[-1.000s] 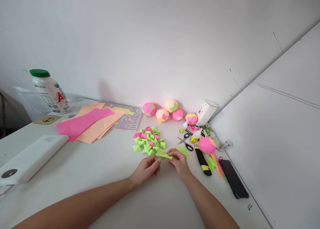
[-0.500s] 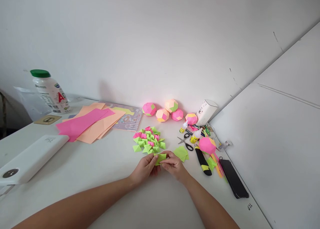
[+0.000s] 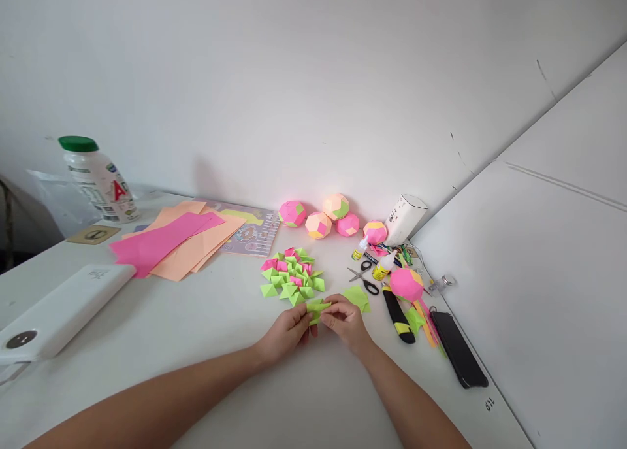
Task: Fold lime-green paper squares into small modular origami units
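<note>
A small piece of green paper (image 3: 316,310), partly folded, is pinched between both hands above the near middle of the table. My left hand (image 3: 287,331) grips its left side, thumb on top. My right hand (image 3: 345,319) holds its right side between thumb and fingers. Just beyond lies a pile of folded green and pink paper pieces (image 3: 294,276). Close to the right hand rest flat green paper squares (image 3: 357,297), with open black-handled scissors (image 3: 363,279) behind them. Fingers hide part of the held paper.
Several paper balls (image 3: 318,225) line the wall. Glue bottles (image 3: 385,266), a cutter knife (image 3: 398,315), another paper ball (image 3: 406,284) and a black phone (image 3: 458,349) are at right. Peach and pink sheets (image 3: 171,243), a white device (image 3: 68,312) and a bottle (image 3: 100,181) stand left.
The green paper has been turned and bent, now showing a raised fold along its top. Both hands have shifted slightly to the right with it.
</note>
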